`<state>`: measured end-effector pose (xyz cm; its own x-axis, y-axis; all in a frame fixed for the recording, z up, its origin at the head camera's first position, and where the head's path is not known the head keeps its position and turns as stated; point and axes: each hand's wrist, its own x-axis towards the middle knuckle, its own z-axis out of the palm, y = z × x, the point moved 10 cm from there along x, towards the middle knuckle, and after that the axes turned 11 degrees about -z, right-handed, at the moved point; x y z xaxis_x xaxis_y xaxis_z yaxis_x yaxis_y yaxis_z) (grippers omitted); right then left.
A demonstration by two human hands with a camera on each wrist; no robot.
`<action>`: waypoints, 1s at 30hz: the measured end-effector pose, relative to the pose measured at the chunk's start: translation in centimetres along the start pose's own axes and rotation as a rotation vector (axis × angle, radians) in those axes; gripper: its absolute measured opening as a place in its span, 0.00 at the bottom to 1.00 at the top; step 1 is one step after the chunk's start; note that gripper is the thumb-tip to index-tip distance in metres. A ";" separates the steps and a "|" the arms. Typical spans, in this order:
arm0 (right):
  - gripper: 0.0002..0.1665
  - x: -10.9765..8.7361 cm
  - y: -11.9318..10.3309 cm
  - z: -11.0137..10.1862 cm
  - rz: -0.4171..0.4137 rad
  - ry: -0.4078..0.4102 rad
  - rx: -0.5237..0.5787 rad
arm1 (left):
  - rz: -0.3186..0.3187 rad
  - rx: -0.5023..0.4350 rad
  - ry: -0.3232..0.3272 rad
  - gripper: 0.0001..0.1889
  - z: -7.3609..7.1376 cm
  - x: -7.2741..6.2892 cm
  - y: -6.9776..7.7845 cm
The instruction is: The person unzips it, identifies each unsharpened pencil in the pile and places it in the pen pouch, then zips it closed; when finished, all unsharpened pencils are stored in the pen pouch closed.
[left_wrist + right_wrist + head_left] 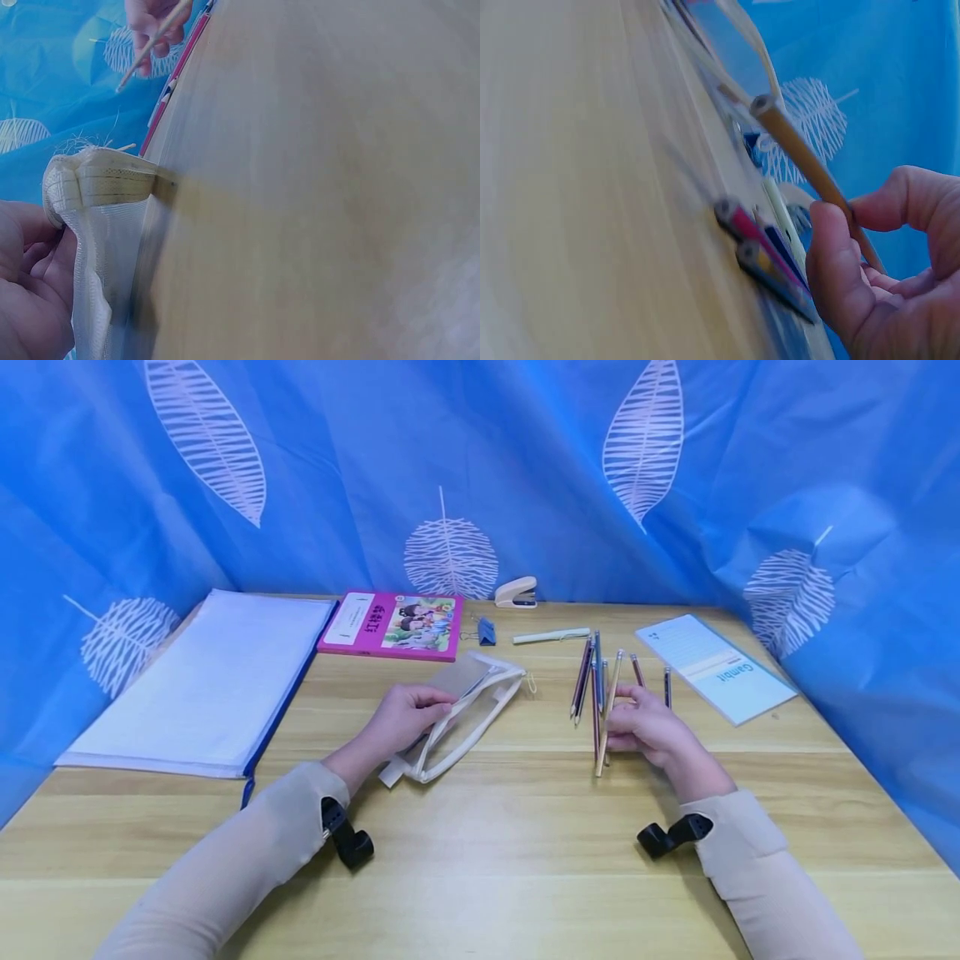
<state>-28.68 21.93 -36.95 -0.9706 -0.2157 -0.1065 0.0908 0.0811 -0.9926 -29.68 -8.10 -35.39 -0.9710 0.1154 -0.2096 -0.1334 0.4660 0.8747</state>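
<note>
A see-through pencil case (459, 675) with cream edging lies tilted near the table's middle, its mouth spread apart. My left hand (401, 718) pinches its near-left edge between thumb and fingers; the left wrist view shows this grip on the case (116, 187). Something dark inside the case is too unclear to name. Between the thumb and fingertips of my right hand (648, 727) is a yellow-brown pencil (802, 161), raised off the table. Right under and around that hand lie several dark and red pencils (581, 681), partly hidden by it.
Behind stand a pink book (423, 627), a blue binder clip (486, 632), a white stapler (516, 592) and a pale green pen (551, 635). A notepad (716, 668) lies at right. White sheets in a blue-edged folder (198, 685) cover the left side.
</note>
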 end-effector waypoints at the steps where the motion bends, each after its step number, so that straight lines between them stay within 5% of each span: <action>1: 0.40 0.0 -0.1 0.4 -0.010 -0.006 0.028 | 0.001 0.000 0.001 0.10 0.0 0.0 0.0; 9: 0.40 -0.4 0.1 4.6 -0.009 -0.086 0.175 | 0.017 0.003 0.009 0.10 0.0 -0.1 0.1; 30: 0.35 -2.1 1.0 12.7 0.059 -0.297 0.215 | -0.007 0.009 0.009 0.10 0.0 0.2 -0.1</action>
<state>-23.76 10.15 -38.46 -0.8581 -0.4924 -0.1455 0.2206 -0.0976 -0.9705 -29.85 -8.11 -35.50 -0.9719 0.1043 -0.2112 -0.1379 0.4749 0.8692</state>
